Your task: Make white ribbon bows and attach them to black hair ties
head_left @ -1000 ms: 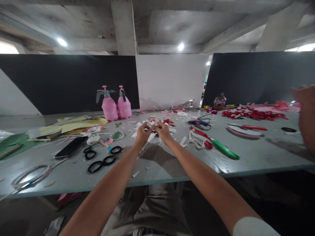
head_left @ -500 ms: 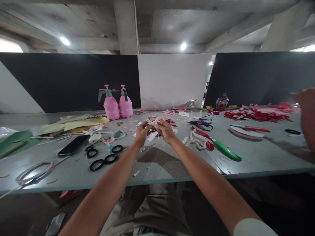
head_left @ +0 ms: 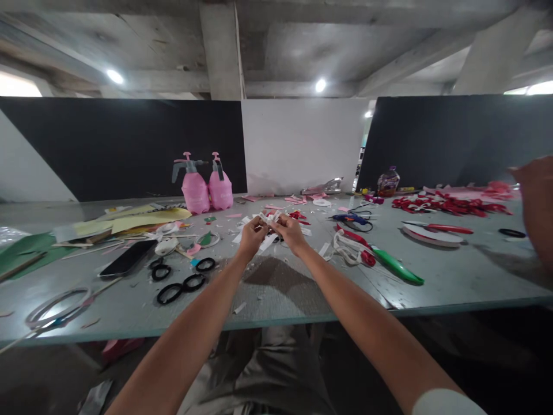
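Observation:
My left hand (head_left: 253, 235) and my right hand (head_left: 289, 231) meet over the middle of the table, fingers closed on a white ribbon bow (head_left: 270, 217) between them. Its loops show above my fingertips; the part inside the pinch is hidden. Beneath and around my hands lie cut white ribbon strips (head_left: 268, 242) and red ribbon pieces (head_left: 299, 216). A blue glue gun (head_left: 352, 218) lies to the right of my right hand. Two pairs of black-handled scissors (head_left: 193, 282) lie to the left of my left forearm.
Two pink spray bottles (head_left: 196, 193) stand at the back left. A phone (head_left: 129, 257) and yellow paper (head_left: 142, 221) lie on the left. On the right are a green-handled tool (head_left: 397, 266), a ribbon roll (head_left: 432, 235), a red ribbon heap (head_left: 449, 203) and another person's arm (head_left: 538, 207).
The white ribbon loops between my fingers look more bunched, and my hands have drawn slightly closer together. The view has tilted up slightly.

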Demonstrator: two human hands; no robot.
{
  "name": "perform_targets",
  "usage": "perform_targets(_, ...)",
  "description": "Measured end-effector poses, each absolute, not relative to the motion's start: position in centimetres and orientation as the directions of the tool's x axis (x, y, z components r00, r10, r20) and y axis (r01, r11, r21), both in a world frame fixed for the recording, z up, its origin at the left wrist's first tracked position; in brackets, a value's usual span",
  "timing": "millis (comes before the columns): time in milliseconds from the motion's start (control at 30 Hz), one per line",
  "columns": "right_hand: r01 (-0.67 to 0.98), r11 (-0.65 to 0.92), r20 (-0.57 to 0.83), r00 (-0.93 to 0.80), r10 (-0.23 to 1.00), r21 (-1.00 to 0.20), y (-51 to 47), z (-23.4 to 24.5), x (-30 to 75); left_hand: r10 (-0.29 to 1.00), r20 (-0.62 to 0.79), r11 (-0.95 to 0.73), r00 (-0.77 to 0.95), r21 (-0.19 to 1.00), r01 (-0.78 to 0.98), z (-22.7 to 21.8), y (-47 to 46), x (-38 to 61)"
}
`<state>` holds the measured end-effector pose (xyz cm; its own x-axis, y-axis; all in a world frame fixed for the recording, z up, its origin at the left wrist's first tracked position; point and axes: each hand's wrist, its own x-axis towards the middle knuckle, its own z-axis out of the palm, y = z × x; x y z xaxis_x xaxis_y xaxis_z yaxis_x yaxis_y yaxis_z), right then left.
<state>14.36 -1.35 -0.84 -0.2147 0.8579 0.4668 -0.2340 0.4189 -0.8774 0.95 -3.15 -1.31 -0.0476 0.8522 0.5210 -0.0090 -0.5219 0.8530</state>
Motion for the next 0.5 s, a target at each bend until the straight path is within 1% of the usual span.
perform_targets(100,-0.362,0.348,0.441,-0.217,0.871,-0.865,-1.2,-0.8,14.2,0.860,0.509,-0.508,-0.015,0.855,-0.106,-1.2,-3.3,1.2)
perform_targets(233,-0.511,0.243,0.422,-0.268,0.866,-0.824,-1.7,-0.2,14.2,0.902,0.431,-0.402,0.037,0.866,-0.297,-0.4,-3.8,1.6)
perform_targets(367,-0.537,0.196,0.399,-0.293,0.869,-0.821,-2.4,0.5,14.4,0.937,0.348,-0.322,0.000,0.868,-0.379,0.5,-4.3,1.7)
perform_targets(500,-0.535,0.213,0.426,-0.312,0.849,-0.818,-2.6,0.6,14.5,0.941,0.339,-0.310,-0.004,0.855,-0.417,0.6,-4.4,1.6)
